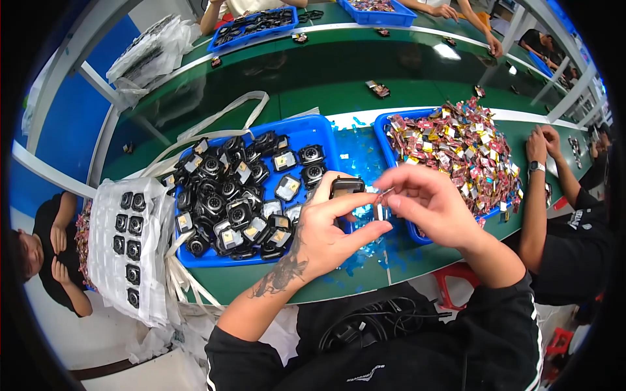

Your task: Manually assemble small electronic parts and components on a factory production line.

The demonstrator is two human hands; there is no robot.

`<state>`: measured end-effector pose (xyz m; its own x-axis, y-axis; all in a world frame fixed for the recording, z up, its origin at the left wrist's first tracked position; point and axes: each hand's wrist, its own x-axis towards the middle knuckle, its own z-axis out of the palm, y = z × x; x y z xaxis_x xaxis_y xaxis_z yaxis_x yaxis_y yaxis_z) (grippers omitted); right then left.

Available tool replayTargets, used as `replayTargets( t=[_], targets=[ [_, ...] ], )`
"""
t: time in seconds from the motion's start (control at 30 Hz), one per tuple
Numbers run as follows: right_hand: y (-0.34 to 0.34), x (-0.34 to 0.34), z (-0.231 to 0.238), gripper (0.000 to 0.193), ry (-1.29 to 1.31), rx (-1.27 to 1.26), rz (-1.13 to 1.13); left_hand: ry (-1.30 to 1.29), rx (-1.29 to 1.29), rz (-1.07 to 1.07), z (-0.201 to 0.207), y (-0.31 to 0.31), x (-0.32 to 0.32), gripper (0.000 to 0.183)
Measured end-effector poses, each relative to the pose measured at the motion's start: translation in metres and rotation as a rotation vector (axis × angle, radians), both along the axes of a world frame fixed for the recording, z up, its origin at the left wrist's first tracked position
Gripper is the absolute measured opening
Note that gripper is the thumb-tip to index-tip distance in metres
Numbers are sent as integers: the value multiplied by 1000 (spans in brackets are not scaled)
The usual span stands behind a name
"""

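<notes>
Hands (385, 215) above green workbench (313, 91)

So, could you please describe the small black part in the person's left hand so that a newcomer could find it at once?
Start at the green table and find the blue tray heaped with small black camera-like modules. Just past that tray's right edge, the left hand holds one black module up in its fingertips. Unlike its neighbours in the heap, it is lifted clear of the tray, facing the right hand.
</notes>
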<state>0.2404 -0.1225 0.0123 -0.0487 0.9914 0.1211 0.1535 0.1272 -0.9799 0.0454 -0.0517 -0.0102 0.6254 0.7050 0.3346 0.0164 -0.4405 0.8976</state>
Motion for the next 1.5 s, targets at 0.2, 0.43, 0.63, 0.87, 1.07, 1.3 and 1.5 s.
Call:
replayTargets(
  t=[0.2, 0.43, 0.63, 0.87, 1.07, 1.3, 1.5],
  targets=[
    [-3, -5, 16, 11, -43, -42, -33, -96, -193, -116, -10, 2, -5, 16],
    [-10, -17, -1, 14, 324, -133, -153, -134, 62, 174, -5, -2, 2, 31],
    [-6, -26, -3, 17, 392, -122, -143, -189, 353, 245, -9, -5, -5, 50],
    [-8, -29, -9, 19, 307, -87, -141, -168, 369, 277, -3, 0, -1, 30],
    [-9, -31, 7, 13, -7, 59, -104, -312, -100, 139, -12, -3, 1, 14],
    [0, -25, 11, 19, -124, 130, -220, -267, -92, 98, -14, 0, -1, 12],
    [8, -21, 14, 11, -218, 130, -141, -171, 76, 122, -7, -3, 2, 12]
  ],
)
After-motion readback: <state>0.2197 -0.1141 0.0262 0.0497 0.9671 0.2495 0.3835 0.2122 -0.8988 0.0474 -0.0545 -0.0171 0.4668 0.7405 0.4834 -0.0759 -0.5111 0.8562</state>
